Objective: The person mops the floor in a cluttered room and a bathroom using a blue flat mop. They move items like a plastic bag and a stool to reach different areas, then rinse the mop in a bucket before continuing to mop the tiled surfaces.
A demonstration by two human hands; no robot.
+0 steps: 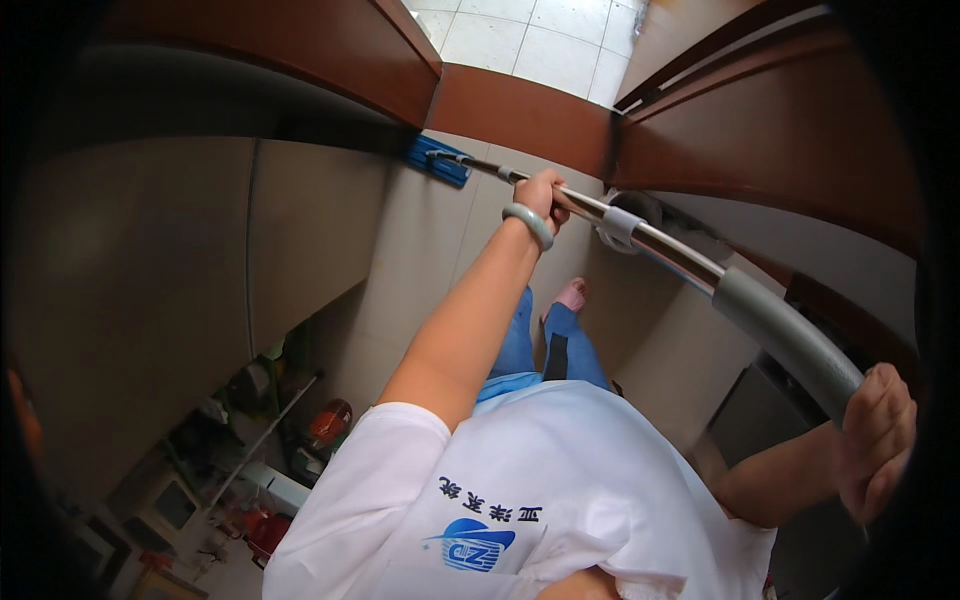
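Note:
A flat mop with a blue head (439, 160) rests on the light tiled floor (420, 225), just short of a reddish-brown threshold. Its metal telescopic pole (679, 259) slants from there down to the right. My left hand (538, 196), with a pale bangle at the wrist, is wrapped around the pole's lower part. At the upper end, my right hand (877, 442) grips the end of the grey foam handle (787, 341). Below the pole, my foot in pink footwear (568, 294) stands on the floor; the other foot is hidden by my left arm.
The threshold (525, 116) leads to white tiles (487, 37) between dark wooden panels. A large brownish panelled surface (150, 262) flanks the left. Something wrapped in clear plastic (619, 232) sits by the right wall, and cluttered items (330, 420) lie lower left.

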